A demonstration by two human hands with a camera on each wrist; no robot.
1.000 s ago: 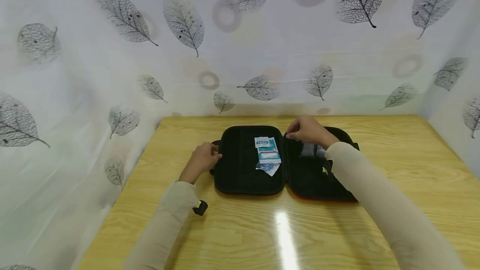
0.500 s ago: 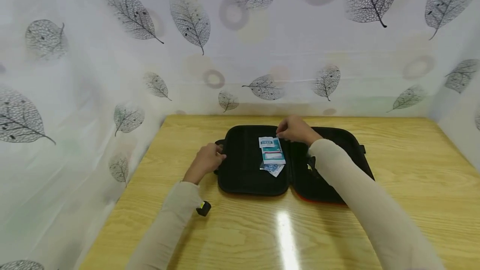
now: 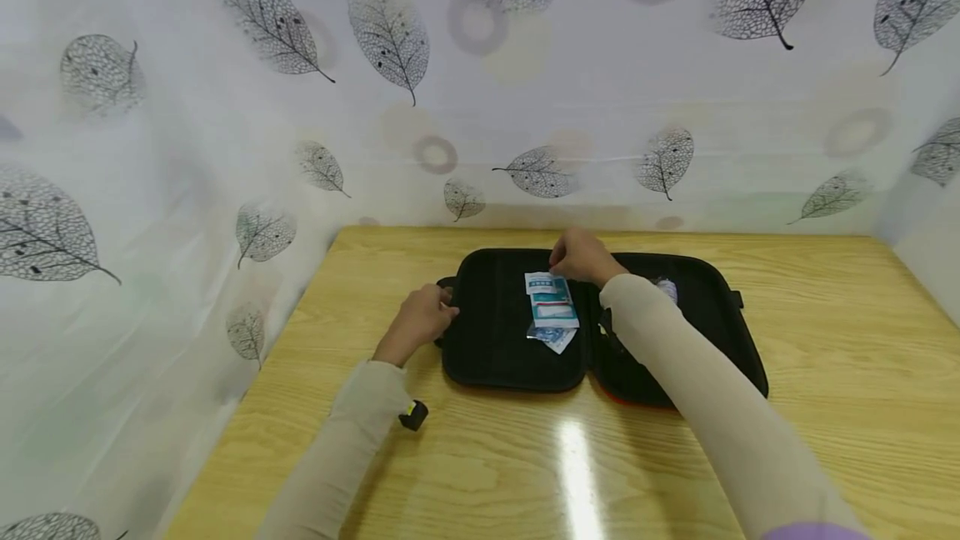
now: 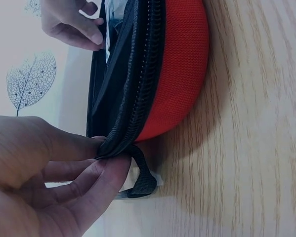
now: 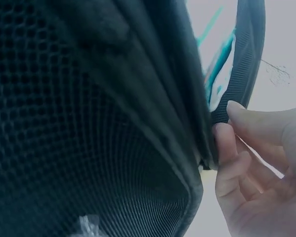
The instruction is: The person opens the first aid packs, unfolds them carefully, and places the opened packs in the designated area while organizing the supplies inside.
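Observation:
A zip-up case with a black lining (image 3: 487, 340) and a red outer shell (image 4: 180, 64) lies unfolded in two halves on the table. My left hand (image 3: 422, 317) grips the zippered rim at its left end, beside the handle strap (image 4: 145, 180). At the far edge near the hinge, my right hand (image 3: 583, 257) pinches the rim between thumb and forefinger; whether a zip pull is between them cannot be told. Several small white and teal packets (image 3: 553, 307) lie in the left half. Dark mesh (image 5: 108, 138) fills much of the right wrist view.
Wooden table (image 3: 480, 465) surrounds the case. A leaf-patterned white sheet (image 3: 570, 82) hangs behind and to the left. Something pale (image 3: 666, 288) shows in the right half, mostly behind the right sleeve (image 3: 690, 365).
My right hand has moved left along the far edge, from the right half past the hinge. My left hand stays on the left rim. The whole view has shifted slightly.

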